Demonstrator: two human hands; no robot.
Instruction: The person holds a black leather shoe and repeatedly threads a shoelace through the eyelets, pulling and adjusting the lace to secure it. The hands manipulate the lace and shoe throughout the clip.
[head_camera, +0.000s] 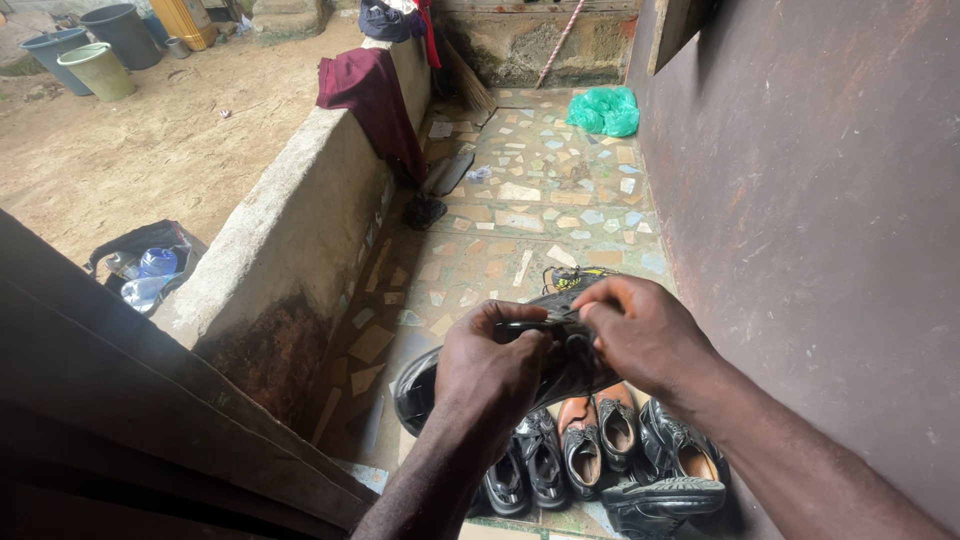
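Left grip: the left hand (490, 365) is closed on the near side of a black shoe (560, 350), fingers curled over its upper edge, thumb tucked against it.
Right grip: the right hand (645, 335) is closed on the far side of the same shoe, fingertips pinching at its top near the left hand's fingers.
Shoe: it is held in the air between both hands, above the floor and just over the row of shoes; it is dark and glossy, and its rounded end sticks out low to the left of the left wrist.
Far left: buckets (95, 50) stand on bare earth in the top corner; a dark bag (140, 255) with plastic bottles lies on the earth beside the wall.
Wall: a low concrete wall (290, 220) runs from the near left up to the back, with a maroon cloth (372, 95) draped over its top.
Floor: a floor (540, 210) of broken tile pieces lies between the low wall and the door; a small black object rests at the foot of the wall under the cloth.
Row: black and brown shoes (600, 450) stand side by side on the floor right below the hands.
Back: a green bag (605, 110) lies on the floor near the far wall.
Right: a dark brown door (820, 200) fills the right side.
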